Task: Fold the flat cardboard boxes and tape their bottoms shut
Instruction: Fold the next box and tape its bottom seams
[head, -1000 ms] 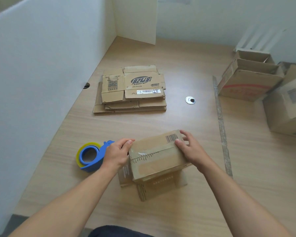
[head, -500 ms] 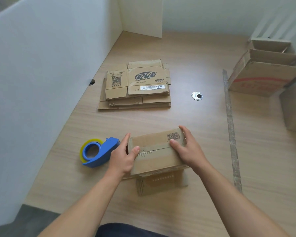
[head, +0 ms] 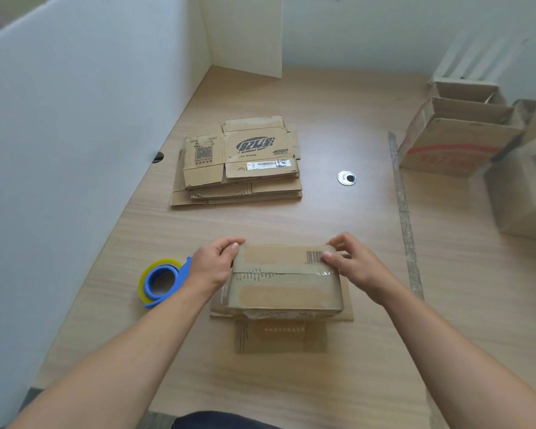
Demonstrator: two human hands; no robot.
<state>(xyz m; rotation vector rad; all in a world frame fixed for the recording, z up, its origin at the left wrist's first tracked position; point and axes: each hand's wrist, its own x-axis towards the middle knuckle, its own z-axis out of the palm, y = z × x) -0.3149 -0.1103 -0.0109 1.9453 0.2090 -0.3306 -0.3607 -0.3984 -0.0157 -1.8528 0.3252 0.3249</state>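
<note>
The box (head: 287,280) stands on the table (head: 291,382) near its front edge, directly before the person. Its closed flaps face up and meet along a seam running left to right, with remnants of old tape on it. A barcode sits on the far flap at the right end. The box's lower flaps lie splayed flat on the table; one of them (head: 280,337) points toward the person.

The left hand (head: 212,267) grips the box's far left corner, fingers curled over the top edge. The right hand (head: 355,266) pinches the far right corner, thumb on top beside the barcode and fingers curled round the far side. Both forearms reach in from the bottom of the view.

The tape dispenser (head: 163,281), blue with a yellowish roll, lies on the table just left of the left hand, partly hidden behind the wrist. Whether it touches the hand cannot be told.

A stack of flat boxes (head: 239,162) lies farther back, near the white partition (head: 75,134) on the left, well apart from the box. A round metal grommet (head: 346,178) is set in the table to the right of the stack. A grey strip (head: 403,212) runs front to back beyond it. Past the strip, at the right edge, stand several erected boxes (head: 458,140), the nearest blurred.
</note>
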